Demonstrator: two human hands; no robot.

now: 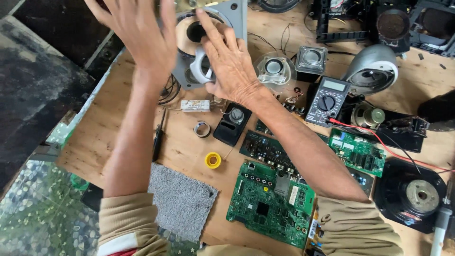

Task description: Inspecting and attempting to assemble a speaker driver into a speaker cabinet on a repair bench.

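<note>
Near the worktop's far edge, the right hand (230, 61) grips a stiff grey speaker frame (234, 14) by its ring; the left hand (142, 33) hovers open. It looks rigid and light, its cone fragile.

1. The multimeter (327, 100), dark grey, lies on the wooden surface (118, 118) right of the right forearm; its small rectangular screen (334, 85) at the top is pale grey-green.
2. A white rectangular label (294, 195) with dark print sits on the large green circuit board (270, 204) near the lower edge.
3. A small white oblong part (195, 105) with faint print lies beside the left forearm, just below the grey speaker frame (227, 28).
</note>
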